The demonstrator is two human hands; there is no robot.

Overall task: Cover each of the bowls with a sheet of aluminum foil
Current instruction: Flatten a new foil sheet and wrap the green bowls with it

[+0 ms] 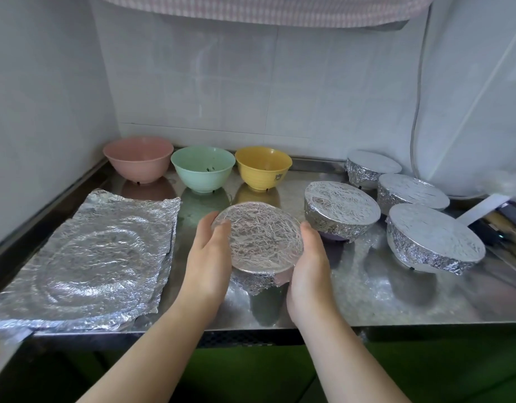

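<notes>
While the foil-wrapped bowl (258,238) sat lifted and tipped toward the camera over the middle of the counter (352,295), near its front edge, the person held it from both sides. The left hand (209,257) lay against the bowl's left flank with its fingers curved up along the foil rim, and the right hand (307,264) cupped the right flank in the same way, palm turned inward. Foil was stretched flat across the bowl's mouth and crimped down over the side, with a ragged flap hanging below the rim toward the front.

Along the back edge of the counter stood three uncovered bowls in a row: a pink bowl (138,162) nearest the back left corner, a green bowl (203,168) beside it, and a yellow bowl (263,166) to its right. A stack of loose foil sheets (85,266) lay flat on the left part of the counter, reaching its front edge. On the right part stood four covered bowls: one (341,209) just beside the held bowl, one (370,167) by the back edge, one (412,193) in front of that, and one (434,237) closest to the right edge. A white cord (416,112) hung down the wall behind them.
</notes>
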